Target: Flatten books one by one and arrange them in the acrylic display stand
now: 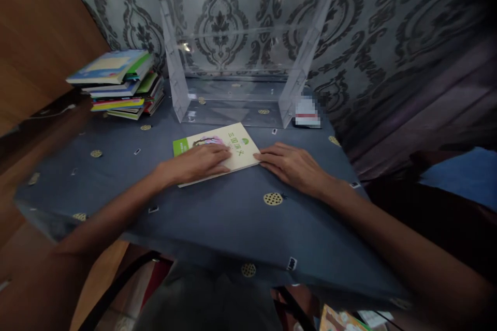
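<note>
A cream book [244, 158] with a green band at its left end and green Chinese characters on the cover lies flat on the blue tablecloth, turned a little. My left hand [202, 161] rests on its cover with the fingers stretched out, hiding part of a pinkish picture. At the right end of the book, my right hand [289, 165] touches the edge near the corner, its fingers extended and close together. Neither hand lifts the book. Just behind it stands a clear plastic rack [176, 83] with slanted sides and several shelf levels.
A stack of several books [116, 85] stands at the table's back left. Right of the rack sits a small blurred-out object [307, 112]. The patterned tablecloth [217, 217] covers the table, with a patterned curtain [221, 15] behind. A colourful book [341, 319] shows below the front edge.
</note>
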Tool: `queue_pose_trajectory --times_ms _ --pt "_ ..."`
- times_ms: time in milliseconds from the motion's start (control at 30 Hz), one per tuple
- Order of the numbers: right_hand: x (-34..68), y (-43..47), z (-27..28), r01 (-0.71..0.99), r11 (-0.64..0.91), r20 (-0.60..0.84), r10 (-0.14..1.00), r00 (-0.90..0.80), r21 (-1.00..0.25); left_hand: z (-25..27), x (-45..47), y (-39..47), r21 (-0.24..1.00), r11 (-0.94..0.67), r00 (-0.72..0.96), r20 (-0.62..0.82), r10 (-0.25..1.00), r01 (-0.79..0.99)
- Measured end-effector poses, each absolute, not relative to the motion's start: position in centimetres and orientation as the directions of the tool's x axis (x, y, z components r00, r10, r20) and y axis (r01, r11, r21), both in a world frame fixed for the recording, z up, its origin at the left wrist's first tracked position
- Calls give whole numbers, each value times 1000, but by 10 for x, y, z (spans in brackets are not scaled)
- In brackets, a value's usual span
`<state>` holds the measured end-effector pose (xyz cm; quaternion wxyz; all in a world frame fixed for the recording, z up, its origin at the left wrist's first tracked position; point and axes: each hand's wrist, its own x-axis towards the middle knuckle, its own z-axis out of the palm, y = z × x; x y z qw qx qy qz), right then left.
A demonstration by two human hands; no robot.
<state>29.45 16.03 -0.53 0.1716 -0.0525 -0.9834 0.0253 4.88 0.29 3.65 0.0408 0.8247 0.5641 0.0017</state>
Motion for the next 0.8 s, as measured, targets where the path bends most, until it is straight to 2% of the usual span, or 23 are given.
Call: queue_pose_trajectory --times_ms 100,200,300,433,533,600,700,800 --pt "294 162 -7 83 994 350 103 -931 -73 41 15 -21 103 -196 202 -52 978 975" --pt "294 168 -6 80 995 354 98 -930 -66 39 4 -41 124 -121 130 -69 989 985" --pt "294 178 -2 130 991 319 131 -939 -26 38 13 -56 133 -156 167 -76 983 979" --pt "289 190 3 272 962 217 262 -940 20 35 31 -72 133 -291 302 -68 951 947" --pt "280 188 2 377 926 206 373 -905 -18 27 38 -77 75 -360 361 11 933 930" --pt "274 179 -1 394 918 250 391 -886 -38 20 39 -76 17 -373 369 104 923 928" --pt "270 156 -7 331 935 389 353 -851 -124 12 38 -70 -50 -404 405 205 891 913" --pt "273 130 -10 135 962 458 233 -858 -236 9 36 -65 -87 -443 451 236 861 892"
